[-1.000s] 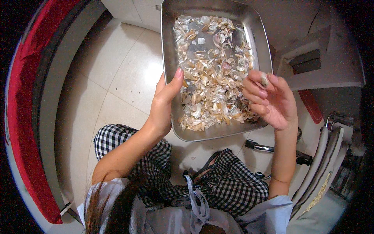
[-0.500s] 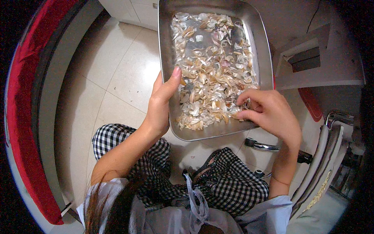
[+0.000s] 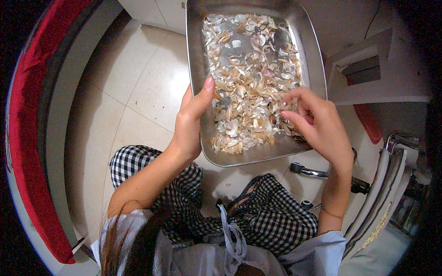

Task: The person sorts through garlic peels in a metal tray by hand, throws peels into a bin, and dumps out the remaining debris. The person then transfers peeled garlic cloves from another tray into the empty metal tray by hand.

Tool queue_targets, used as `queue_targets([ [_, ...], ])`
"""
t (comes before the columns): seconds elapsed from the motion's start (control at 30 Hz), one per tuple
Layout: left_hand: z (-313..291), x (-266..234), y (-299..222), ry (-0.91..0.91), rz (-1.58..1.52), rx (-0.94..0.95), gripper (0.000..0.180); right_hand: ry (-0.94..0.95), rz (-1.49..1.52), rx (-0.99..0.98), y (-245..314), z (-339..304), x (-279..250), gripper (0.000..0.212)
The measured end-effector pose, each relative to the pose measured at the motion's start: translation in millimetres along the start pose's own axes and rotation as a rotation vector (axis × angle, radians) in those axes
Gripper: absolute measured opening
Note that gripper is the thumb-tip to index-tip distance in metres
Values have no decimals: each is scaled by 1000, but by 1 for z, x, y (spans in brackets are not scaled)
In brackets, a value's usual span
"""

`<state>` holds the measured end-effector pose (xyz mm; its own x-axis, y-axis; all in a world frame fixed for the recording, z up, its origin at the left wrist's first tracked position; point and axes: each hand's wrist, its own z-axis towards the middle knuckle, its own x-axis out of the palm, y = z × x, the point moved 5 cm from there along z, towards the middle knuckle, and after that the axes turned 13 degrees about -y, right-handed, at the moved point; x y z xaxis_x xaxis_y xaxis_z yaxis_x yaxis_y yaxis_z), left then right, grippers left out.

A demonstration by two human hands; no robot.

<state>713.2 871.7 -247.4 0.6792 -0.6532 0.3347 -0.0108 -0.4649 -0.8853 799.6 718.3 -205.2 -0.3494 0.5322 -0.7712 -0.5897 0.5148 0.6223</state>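
A deep metal tray with rounded corners is held up in front of me. Loose papery garlic skins, white, tan and slightly purple, cover much of its bottom. My left hand grips the tray's left wall, thumb over the rim on the inside and fingers hidden beneath. Over the right part of the tray hovers my right hand, its thumb and index finger bent and apart, the other fingers curled. I see nothing clearly held between those fingertips.
Pale floor tiles lie below, left of the tray. A red-edged piece of furniture curves along the far left. To the right are a chair with chromed metal parts and a grey unit with a dark opening. My checked-trousered legs are beneath.
My right hand has lifted off the skins near the tray's lower right and moved slightly up and away; its thumb and index finger remain apart. The left hand keeps its grip.
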Motion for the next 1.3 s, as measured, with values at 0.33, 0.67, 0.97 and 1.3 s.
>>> queue_targets([
  [0.33, 1, -9, 7, -30, 17, 82, 43, 378, 1937, 409, -8, -16, 13, 46],
  [0.67, 6, -22, -20, -88, 20, 96, 43, 115, 1774, 408, -25, -4, -6, 41],
  [0.97, 22, -44, -29, -130, -13, 190, 43, -12, 609, 221, -59, -6, 9, 31],
  [1.3, 3, -25, -29, 8, -48, 205, 40, -154, -75, -337, 54, 11, 9, 58],
])
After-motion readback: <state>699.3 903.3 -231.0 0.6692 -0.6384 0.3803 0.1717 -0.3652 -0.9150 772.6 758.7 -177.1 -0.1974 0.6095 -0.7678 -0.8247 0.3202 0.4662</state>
